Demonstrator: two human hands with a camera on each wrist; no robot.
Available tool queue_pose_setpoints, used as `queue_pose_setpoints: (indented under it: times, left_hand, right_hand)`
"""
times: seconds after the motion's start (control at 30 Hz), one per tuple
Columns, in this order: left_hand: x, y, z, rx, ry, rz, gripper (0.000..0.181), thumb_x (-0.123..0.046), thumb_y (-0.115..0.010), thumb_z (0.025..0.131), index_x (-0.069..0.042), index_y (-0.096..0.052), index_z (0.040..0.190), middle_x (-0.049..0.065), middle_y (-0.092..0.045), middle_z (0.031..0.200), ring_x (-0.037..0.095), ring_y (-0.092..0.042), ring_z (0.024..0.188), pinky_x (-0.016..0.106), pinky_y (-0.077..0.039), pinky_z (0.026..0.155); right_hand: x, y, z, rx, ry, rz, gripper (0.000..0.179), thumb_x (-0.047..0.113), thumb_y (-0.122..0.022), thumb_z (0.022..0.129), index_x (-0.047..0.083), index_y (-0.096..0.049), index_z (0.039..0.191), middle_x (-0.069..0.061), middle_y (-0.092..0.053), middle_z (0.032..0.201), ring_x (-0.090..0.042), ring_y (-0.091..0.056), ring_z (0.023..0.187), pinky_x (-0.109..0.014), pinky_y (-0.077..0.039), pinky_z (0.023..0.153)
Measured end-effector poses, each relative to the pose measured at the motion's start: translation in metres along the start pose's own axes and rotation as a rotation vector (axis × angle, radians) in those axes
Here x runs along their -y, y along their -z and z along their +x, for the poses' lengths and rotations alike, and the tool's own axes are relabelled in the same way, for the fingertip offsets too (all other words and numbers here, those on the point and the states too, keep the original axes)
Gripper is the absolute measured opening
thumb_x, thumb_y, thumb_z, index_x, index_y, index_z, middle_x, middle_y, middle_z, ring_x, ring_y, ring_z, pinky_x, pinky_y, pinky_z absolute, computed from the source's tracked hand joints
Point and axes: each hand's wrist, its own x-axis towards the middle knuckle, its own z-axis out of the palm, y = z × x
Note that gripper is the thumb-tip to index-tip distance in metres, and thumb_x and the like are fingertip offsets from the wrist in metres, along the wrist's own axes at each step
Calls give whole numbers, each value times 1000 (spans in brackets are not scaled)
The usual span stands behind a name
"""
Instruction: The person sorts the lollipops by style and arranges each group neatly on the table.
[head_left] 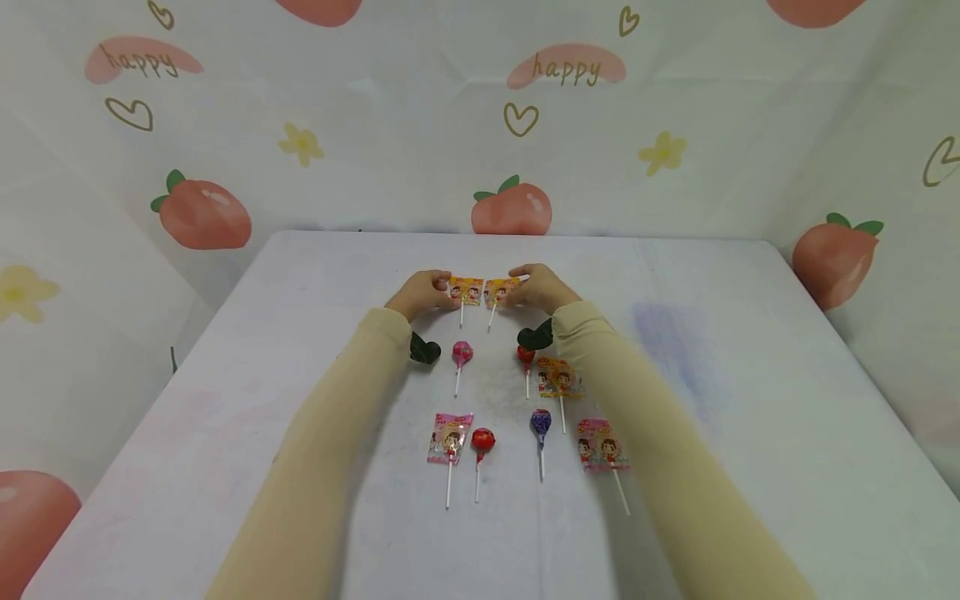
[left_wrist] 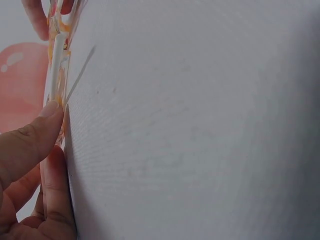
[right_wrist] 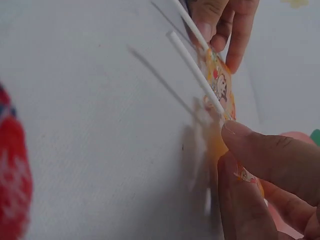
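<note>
Near the far side of the table, my left hand (head_left: pixel 422 294) pinches the edge of a flat lollipop (head_left: pixel 467 291) in an orange printed wrapper, between thumb and fingers. A matching orange-wrapped lollipop (head_left: pixel 497 292) is pinched at its right edge by my right hand (head_left: pixel 546 289). The two lie side by side with their white sticks toward me. In the right wrist view, the right thumb (right_wrist: pixel 270 155) presses by the base of a white stick (right_wrist: pixel 195 72). The left wrist view shows the left thumb (left_wrist: pixel 32 137) against its wrapper.
Closer to me lie a pink ball lollipop (head_left: pixel 462 352), red ball lollipops (head_left: pixel 483 440) and a purple one (head_left: pixel 541 421). Pink-wrapped flat lollipops (head_left: pixel 450 439) lie left and right, the right one partly under my right sleeve (head_left: pixel 637 392). Another orange-wrapped lollipop (head_left: pixel 558 377) lies beside that sleeve.
</note>
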Motion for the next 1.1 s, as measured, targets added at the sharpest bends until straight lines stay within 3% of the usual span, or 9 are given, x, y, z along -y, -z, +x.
queue_pose_setpoints:
  times: [0.27,0.53,0.77,0.93,1.1]
  left_hand:
    - [0,0,3,-2,19,-1,66,-20,-74,86,-13,-44,145,6,-48,111,20,-42,104,32,-34,89]
    - [1,0,3,2,19,-11,67,-18,-74,86,-13,-44,145,6,-48,111,21,-42,104,32,-35,90]
    - [-1,0,2,4,30,1,67,-19,-74,86,-14,-44,146,7,-50,117,20,-43,105,33,-36,93]
    - [-1,2,-1,11,20,7,67,-19,-74,86,-13,-43,146,9,-50,121,22,-43,108,35,-36,96]
    - [-1,1,0,11,19,15,67,-21,-73,87,-13,-43,146,9,-51,122,23,-43,109,37,-36,99]
  right_hand:
    - [1,-1,-1,-34,26,-83,64,1,-74,82,5,-47,140,-8,-60,92,-13,-53,74,-24,-44,71]
    - [3,1,0,-47,-4,-160,65,7,-75,83,5,-44,139,-14,-54,119,-20,-50,92,-34,-43,90]
    - [6,3,-2,-12,-21,-217,69,6,-75,82,5,-42,143,-13,-53,116,-19,-48,94,-35,-40,96]
    - [5,2,1,-25,-16,-280,70,8,-76,82,5,-44,143,-16,-51,135,-22,-47,108,-38,-38,105]
    - [5,2,2,-38,-15,-309,70,9,-78,80,5,-45,142,-16,-46,141,-23,-43,115,-39,-33,110]
